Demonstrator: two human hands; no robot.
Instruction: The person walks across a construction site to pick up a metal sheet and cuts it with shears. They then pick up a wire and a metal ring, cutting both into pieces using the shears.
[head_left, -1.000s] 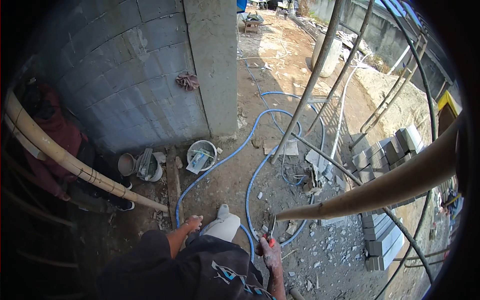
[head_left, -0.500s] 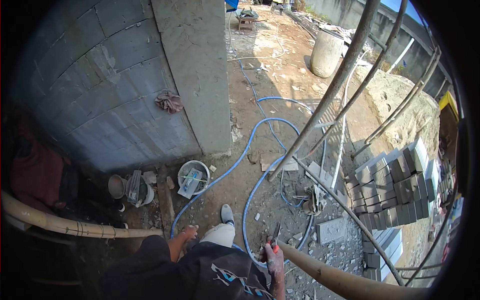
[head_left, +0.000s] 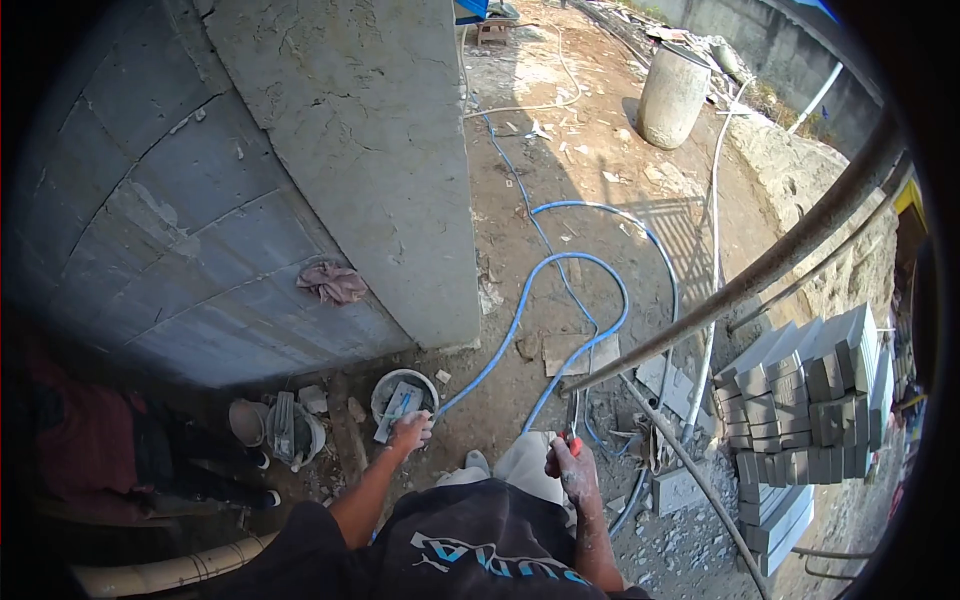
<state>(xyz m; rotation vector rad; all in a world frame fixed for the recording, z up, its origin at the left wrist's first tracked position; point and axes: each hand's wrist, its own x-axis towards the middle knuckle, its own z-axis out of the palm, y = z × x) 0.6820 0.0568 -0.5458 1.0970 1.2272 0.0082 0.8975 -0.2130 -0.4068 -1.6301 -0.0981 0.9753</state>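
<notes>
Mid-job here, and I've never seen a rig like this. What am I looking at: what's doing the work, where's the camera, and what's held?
There is no machine: you see a person's two bare hands. One camera, worn on that person's head, looks forward and down. The right hand has a red-handled tool in its grip; its exact type is hard to tell. The left hand shows nothing clearly held. In the view it overlaps the bucket, where a flat trowel rests. On the dirt ground lie a blue hose and, to the right, stacked gray blocks. Another person is at the far left.
</notes>
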